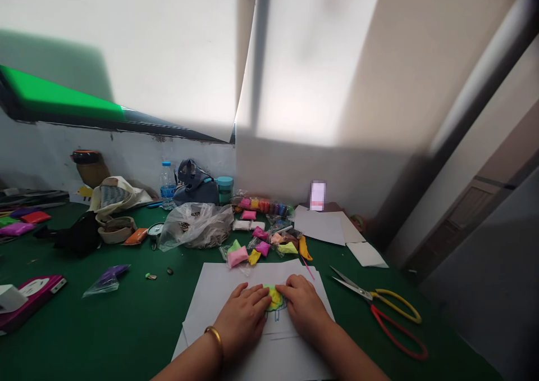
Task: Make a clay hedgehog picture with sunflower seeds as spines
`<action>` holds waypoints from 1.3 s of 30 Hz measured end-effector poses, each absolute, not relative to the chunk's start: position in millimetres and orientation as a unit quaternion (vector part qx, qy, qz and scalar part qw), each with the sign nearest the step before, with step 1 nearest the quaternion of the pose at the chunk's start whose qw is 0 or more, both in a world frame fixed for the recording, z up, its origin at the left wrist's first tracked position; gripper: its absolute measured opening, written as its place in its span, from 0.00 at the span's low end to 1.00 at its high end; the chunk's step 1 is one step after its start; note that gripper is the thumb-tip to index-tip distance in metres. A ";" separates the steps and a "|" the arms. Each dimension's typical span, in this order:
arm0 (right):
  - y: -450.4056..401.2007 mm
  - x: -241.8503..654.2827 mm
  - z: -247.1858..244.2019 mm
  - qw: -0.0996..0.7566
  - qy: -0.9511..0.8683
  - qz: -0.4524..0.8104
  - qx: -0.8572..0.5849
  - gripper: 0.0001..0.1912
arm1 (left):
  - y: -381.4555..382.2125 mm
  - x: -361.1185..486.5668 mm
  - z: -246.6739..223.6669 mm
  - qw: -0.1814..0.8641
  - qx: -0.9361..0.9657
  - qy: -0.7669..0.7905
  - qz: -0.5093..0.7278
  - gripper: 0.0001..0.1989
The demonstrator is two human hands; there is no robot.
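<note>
White paper (214, 291) lies before me on the green table, with blue drawn lines on it. A flattened patch of yellow and green clay (275, 298) covers part of the drawing. My left hand (245, 313) rests on the paper at the patch's left side, fingers stretched out and fingertips touching its edge. A gold bracelet (214, 336) circles the left wrist. From the right, my right hand (305, 305) touches the patch with bent fingers; its fingertips are pressed on the clay's edge, and nothing lifted shows in either hand.
Scissors (366, 294) lie open on the right. Clay packets (238, 256), a plastic bag (197, 223) and a lit phone (317, 196) are beyond the paper. A magenta box (42, 294) sits far left; a bottle (167, 187) stands by the wall.
</note>
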State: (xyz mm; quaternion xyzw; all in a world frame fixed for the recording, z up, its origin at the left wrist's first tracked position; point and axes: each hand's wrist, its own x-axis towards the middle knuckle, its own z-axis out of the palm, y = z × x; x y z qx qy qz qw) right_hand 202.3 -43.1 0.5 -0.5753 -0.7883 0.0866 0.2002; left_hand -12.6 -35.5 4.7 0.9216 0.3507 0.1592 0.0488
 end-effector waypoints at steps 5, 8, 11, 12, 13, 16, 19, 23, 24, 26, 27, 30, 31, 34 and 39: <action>-45.5 201.1 -2.7 0.200 -0.793 0.049 -0.573 0.24 | -35.2 -10.4 4.8 0.055 0.919 0.363 0.141 0.25; -46.1 201.1 -3.5 0.200 -0.796 0.043 -0.570 0.25 | -35.2 -8.1 6.1 0.065 0.919 0.364 0.136 0.25; -46.0 200.7 -2.4 0.198 -0.798 0.042 -0.567 0.22 | -35.1 -5.8 6.3 0.067 0.919 0.362 0.142 0.23; -45.9 200.4 -2.1 0.199 -0.798 0.040 -0.567 0.21 | -35.2 -5.2 6.4 0.066 0.919 0.362 0.143 0.22; -45.7 200.1 -2.0 0.199 -0.799 0.038 -0.567 0.20 | -35.3 -4.7 6.4 0.065 0.918 0.362 0.144 0.22; -45.7 199.9 -3.3 0.205 -0.800 0.035 -0.562 0.19 | -35.8 -4.0 6.6 0.062 0.918 0.365 0.142 0.22; -46.3 200.4 -4.7 0.223 -0.797 0.041 -0.559 0.21 | -35.7 -4.7 5.6 0.052 0.919 0.363 0.143 0.22; -47.2 199.9 -3.1 0.235 -0.799 0.049 -0.551 0.24 | -34.8 -6.0 2.5 0.050 0.922 0.355 0.146 0.23; -47.3 199.5 -2.5 0.231 -0.801 0.050 -0.549 0.23 | -34.6 -6.1 2.1 0.051 0.922 0.354 0.147 0.24; -47.2 198.4 -1.8 0.224 -0.804 0.052 -0.548 0.22 | -34.7 -6.2 2.4 0.054 0.922 0.352 0.152 0.25; -47.0 198.1 -1.8 0.223 -0.804 0.053 -0.549 0.22 | -34.8 -6.1 3.1 0.057 0.922 0.352 0.153 0.25; -46.3 198.4 -2.4 0.234 -0.802 0.063 -0.547 0.22 | -34.5 -6.4 6.2 0.076 0.919 0.355 0.154 0.25; -46.1 199.0 -2.5 0.240 -0.800 0.070 -0.546 0.23 | -33.9 -6.9 6.9 0.085 0.917 0.359 0.153 0.26; -46.2 201.0 -2.1 0.255 -0.792 0.087 -0.547 0.25 | -30.7 -10.0 6.0 0.119 0.904 0.377 0.162 0.33; -47.9 201.6 -0.7 0.251 -0.803 0.071 -0.536 0.24 | -24.9 -16.7 -0.5 0.157 0.860 0.433 0.220 0.43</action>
